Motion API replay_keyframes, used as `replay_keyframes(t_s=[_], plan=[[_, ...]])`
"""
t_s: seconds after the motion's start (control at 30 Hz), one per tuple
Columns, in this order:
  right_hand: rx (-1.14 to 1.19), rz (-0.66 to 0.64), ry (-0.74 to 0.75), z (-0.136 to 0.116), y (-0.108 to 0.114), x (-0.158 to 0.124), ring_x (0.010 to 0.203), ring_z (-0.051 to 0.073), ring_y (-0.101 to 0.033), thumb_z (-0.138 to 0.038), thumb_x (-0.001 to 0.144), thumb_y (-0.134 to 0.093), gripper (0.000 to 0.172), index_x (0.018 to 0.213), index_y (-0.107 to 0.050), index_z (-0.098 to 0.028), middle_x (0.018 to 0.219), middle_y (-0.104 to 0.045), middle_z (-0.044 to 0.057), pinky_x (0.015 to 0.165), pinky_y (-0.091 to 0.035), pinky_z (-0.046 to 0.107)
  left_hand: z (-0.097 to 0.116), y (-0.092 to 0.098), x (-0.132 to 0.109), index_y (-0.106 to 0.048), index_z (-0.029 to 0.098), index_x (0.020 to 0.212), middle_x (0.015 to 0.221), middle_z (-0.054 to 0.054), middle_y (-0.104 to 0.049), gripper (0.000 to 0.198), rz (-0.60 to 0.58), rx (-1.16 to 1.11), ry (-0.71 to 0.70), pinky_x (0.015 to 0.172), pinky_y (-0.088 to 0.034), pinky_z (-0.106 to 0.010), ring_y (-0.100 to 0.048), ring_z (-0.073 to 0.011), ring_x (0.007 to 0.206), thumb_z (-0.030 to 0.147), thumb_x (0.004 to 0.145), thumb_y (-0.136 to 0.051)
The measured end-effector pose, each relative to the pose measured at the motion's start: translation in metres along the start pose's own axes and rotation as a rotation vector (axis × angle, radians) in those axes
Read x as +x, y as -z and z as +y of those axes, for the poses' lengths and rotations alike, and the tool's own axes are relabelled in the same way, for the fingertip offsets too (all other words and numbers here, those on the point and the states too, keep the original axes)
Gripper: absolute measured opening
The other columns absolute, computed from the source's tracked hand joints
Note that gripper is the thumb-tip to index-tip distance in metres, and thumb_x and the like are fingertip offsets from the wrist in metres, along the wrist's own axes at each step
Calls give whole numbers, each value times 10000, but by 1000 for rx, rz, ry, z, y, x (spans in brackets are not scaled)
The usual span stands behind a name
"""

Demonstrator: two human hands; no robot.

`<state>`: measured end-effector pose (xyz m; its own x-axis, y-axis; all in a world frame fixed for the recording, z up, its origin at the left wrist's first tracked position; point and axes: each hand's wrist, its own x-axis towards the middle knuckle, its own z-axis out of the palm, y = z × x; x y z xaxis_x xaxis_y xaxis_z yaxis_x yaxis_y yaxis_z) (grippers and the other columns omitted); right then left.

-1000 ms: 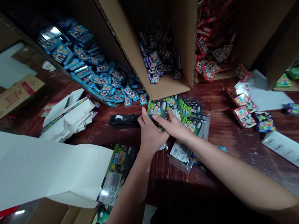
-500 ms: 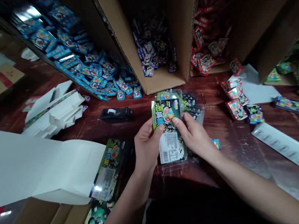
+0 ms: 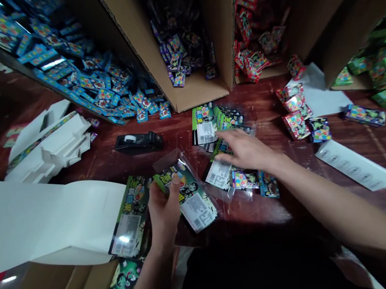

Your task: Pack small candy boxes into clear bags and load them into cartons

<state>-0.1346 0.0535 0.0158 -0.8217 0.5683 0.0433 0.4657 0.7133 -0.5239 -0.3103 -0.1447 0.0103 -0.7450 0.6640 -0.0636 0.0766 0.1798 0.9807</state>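
My left hand (image 3: pixel 166 206) grips a flat, clear-plastic candy package (image 3: pixel 199 208) with a black-and-green printed card and a white label, held low over the table. Just left of it is a similar package (image 3: pixel 130 235), partly covered by a white sheet. My right hand (image 3: pixel 244 148) is over a loose pile of such packages (image 3: pixel 219 175), thumb and fingers apart, fingertips at the pile. Whether it touches one I cannot tell. Under the right wrist lie a small purple candy box (image 3: pixel 244 179) and a blue candy box (image 3: pixel 268 185).
Cardboard bins (image 3: pixel 203 97) at the back hold blue, purple, red and green small boxes. A black tape dispenser (image 3: pixel 138 142) stands left of centre. White folded card trays (image 3: pixel 53 146) lie at left, a white card strip (image 3: pixel 359 165) and loose red boxes (image 3: pixel 296 125) at right.
My hands have parted. The left moved left and down with a package. The right let go of it and now spreads over the pile. The view has shifted slightly.
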Motion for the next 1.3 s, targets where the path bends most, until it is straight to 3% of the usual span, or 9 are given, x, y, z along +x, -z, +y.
replay_keyframes(t_s=[0.17,0.3,0.37,0.47,0.7,0.87,1.03,1.2,1.3], plan=[[-52,-125,125,3,15,41,1261,290,-556,-240,977,-547,368,1337,-601,-187,1343,-630,111,1079,-451,443,14,-16,-13,-241,223,1555,1620,-193,-220,928,125,609,-527,1182,-334,-530,-243,-349,1510,384,821,-786],[-87,-145,99,21,47,8,1283,317,-535,-374,983,-548,497,1440,-507,-183,1386,-570,139,1090,-437,483,30,-49,-22,-457,241,1431,1469,-120,-477,611,-360,830,-726,1157,-370,-502,-453,-309,1349,402,897,-705],[-105,-226,82,34,52,-30,1326,379,-482,-530,840,-718,823,1523,-409,-192,1423,-529,159,1095,-424,535,30,-72,-23,-481,216,1416,1428,-116,-527,668,-605,907,-710,1104,-422,-503,-493,-324,1275,478,856,-735],[-79,-301,-16,48,37,-94,1356,443,-423,-612,664,-831,1215,1615,-196,-202,1498,-446,192,1072,-429,598,25,-103,-19,-480,185,1434,1415,-127,-546,703,-763,1026,-713,1064,-440,-525,-489,-349,1260,432,837,-755],[212,135,-191,50,6,-184,1298,332,-473,-301,829,-704,823,1547,-301,-294,1369,-480,132,1092,-424,540,30,-137,-12,-396,232,1506,1290,-114,-585,573,-897,869,-606,998,-511,-460,-601,-285,1151,361,969,-548],[505,453,-248,56,4,-205,1371,303,-455,-332,824,-757,450,1146,-447,-284,1419,-449,120,1115,-418,513,25,-162,-31,-557,272,1314,1227,-82,-542,380,-875,699,-572,994,-532,-397,-619,-231,1131,399,956,-580],[135,357,-303,65,-10,-227,1449,369,-354,-504,844,-736,517,1205,-477,-240,1523,-371,197,1144,-353,615,15,-177,-50,-527,236,1298,1434,-139,-441,689,-841,928,-603,834,-600,-454,-652,-325,1082,601,761,-758],[-27,261,-312,73,-7,-243,1373,340,-457,-481,928,-627,444,1263,-490,-224,1439,-496,179,1184,-250,653,23,-182,-45,-422,263,1459,1377,-122,-517,735,-994,897,-607,923,-578,-457,-621,-341,1183,283,788,-722],[-104,282,-382,70,-5,-241,1233,360,-541,-650,858,-640,635,1290,-508,-203,1270,-585,174,1178,-251,651,26,-183,-39,-398,281,1479,1426,-118,-508,686,-1045,588,-400,989,-556,-429,-624,-279,1200,186,836,-617]])
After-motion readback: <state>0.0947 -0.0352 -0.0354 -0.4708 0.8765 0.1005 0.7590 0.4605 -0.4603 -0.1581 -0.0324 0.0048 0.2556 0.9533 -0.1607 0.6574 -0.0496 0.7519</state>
